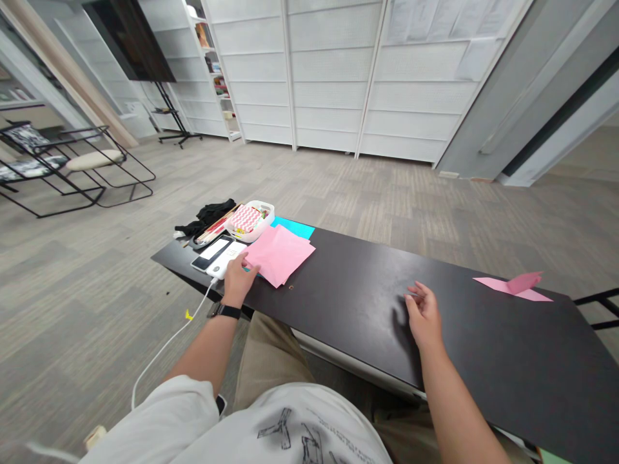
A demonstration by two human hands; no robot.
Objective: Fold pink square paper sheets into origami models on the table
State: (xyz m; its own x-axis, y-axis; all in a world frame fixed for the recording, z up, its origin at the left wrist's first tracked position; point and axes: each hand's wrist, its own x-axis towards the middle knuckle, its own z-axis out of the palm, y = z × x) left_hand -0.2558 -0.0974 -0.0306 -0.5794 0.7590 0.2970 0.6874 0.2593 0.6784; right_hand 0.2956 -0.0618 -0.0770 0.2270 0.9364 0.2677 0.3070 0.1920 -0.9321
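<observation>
My left hand (238, 278) reaches to the left end of the black table (367, 303) and rests its fingers on the near edge of a stack of pink paper sheets (280, 254); the fingers look curled onto the sheet. A teal sheet (296, 227) lies under the stack. My right hand (424, 314) lies on the bare tabletop near the middle, fingers loosely apart and holding nothing. A folded pink paper piece (516, 286) sits at the right end of the table, away from both hands.
At the table's left end are a white tray (265, 211) with red-and-white patterned paper, a phone (213, 250), a white device (227, 256) with a cable running to the floor, and black cloth (211, 213). Black metal chairs (72, 167) stand on the carpet to the left.
</observation>
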